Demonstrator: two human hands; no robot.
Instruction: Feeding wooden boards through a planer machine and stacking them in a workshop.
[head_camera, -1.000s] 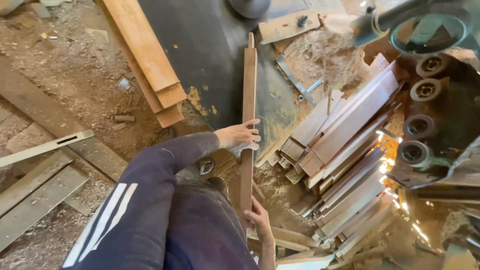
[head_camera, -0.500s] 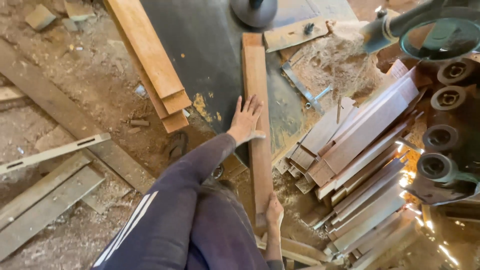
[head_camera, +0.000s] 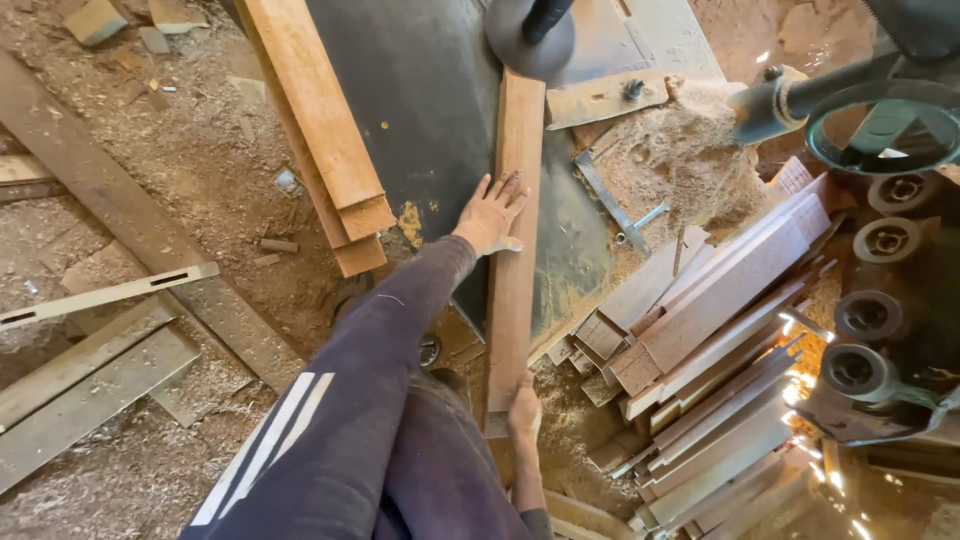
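A long reddish wooden plank (head_camera: 517, 150) lies flat on the dark machine table (head_camera: 420, 90), running from near me to the far end by a round dark guard (head_camera: 528, 35). My left hand (head_camera: 490, 212) presses flat on the plank's middle, fingers spread. Close to my body, my right hand (head_camera: 522, 408) grips the plank's near end. Dark sleeves with white stripes cover my arms.
Two stacked planks (head_camera: 320, 120) lie at the table's left edge. A pile of cut boards (head_camera: 715, 330) sits to the right, beside sawdust (head_camera: 680, 150) and metal rollers (head_camera: 870, 300). Sawdust-covered floor with loose boards (head_camera: 90, 360) lies to the left.
The plank was on its narrow edge a second ago; it now lies flat. My left hand went from gripping its side to pressing flat on top, farther up the table.
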